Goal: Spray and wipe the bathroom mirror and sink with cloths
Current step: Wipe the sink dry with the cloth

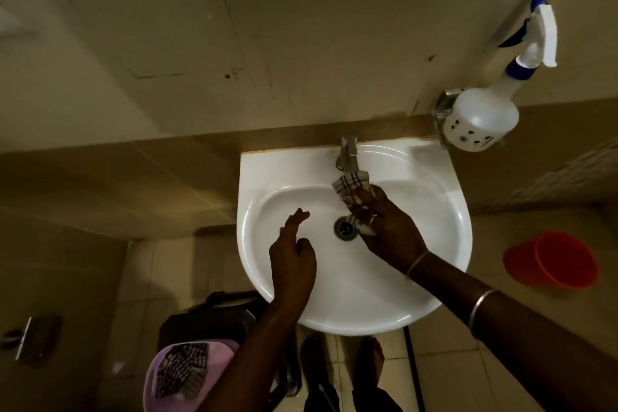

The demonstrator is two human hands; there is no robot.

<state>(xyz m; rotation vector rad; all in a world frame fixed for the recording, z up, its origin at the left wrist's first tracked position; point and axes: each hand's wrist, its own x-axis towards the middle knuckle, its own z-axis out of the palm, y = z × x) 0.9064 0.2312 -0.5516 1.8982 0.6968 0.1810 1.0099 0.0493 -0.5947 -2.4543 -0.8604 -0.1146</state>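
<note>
- Checked cloth (351, 190) was held under the tap (347, 152), at the back of the white sink (434, 184) basin, its lower end hanging by the drain (345, 227).
- Right hand (389, 227) grasped that cloth, fingers curled round it; a ring and two bangles were visible on that hand and arm.
- Left hand (291, 256) hovered over the basin's left half, fingers relaxed, holding nothing.
- Spray bottle (485, 110), white with blue nozzle, sat in a metal wall holder beyond the sink's back right corner.
- Second checked cloth (182, 370) lay in a pink basin (150, 385) below the sink's front left edge.
- Orange bucket (551, 259) stood on the floor to the sink's right.
</note>
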